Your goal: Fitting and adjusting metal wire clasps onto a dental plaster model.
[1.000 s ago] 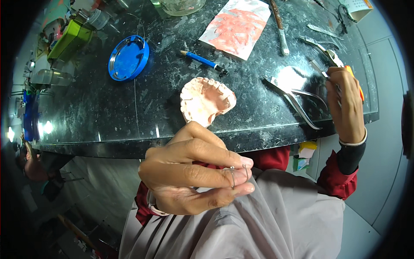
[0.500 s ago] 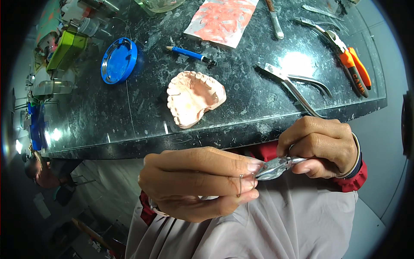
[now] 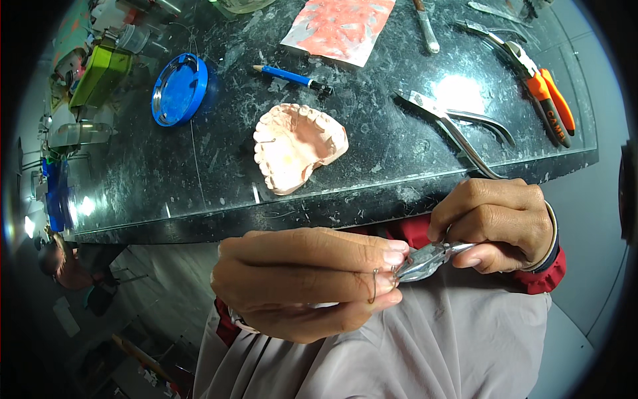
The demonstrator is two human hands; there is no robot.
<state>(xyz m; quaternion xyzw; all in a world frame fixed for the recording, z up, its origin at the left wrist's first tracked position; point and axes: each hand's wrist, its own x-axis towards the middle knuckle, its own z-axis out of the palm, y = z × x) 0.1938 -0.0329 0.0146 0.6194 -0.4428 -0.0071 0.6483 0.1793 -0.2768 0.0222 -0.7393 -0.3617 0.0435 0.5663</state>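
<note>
In front of my lap, my left hand [image 3: 306, 282] is closed, pinching a thin bent wire [image 3: 373, 287] between thumb and fingertips. My right hand [image 3: 495, 225] is wrapped round small metal pliers [image 3: 425, 261], whose jaws point left and meet the wire at my left fingertips. The jaw tips are partly hidden by those fingers. Beyond my hands, a pale plaster dental model [image 3: 292, 149] rests on the dark table, teeth upward, with a short piece of wire on its left side. A second pair of metal pliers [image 3: 442, 120] lies on the table beyond my right hand.
A blue pencil [image 3: 286, 75] and a blue round lid [image 3: 181, 91] lie past the model. Farther off are a pink-smeared sheet [image 3: 339, 30], a wooden-handled tool [image 3: 426, 30] and orange-handled pliers [image 3: 541, 90]. A green container [image 3: 96, 74] stands at left. A glass-topped table edge [image 3: 319, 211] runs before me.
The table and its things sit slightly higher and farther left in the picture. Both hands keep nearly the same pose, the pliers still at the wire.
</note>
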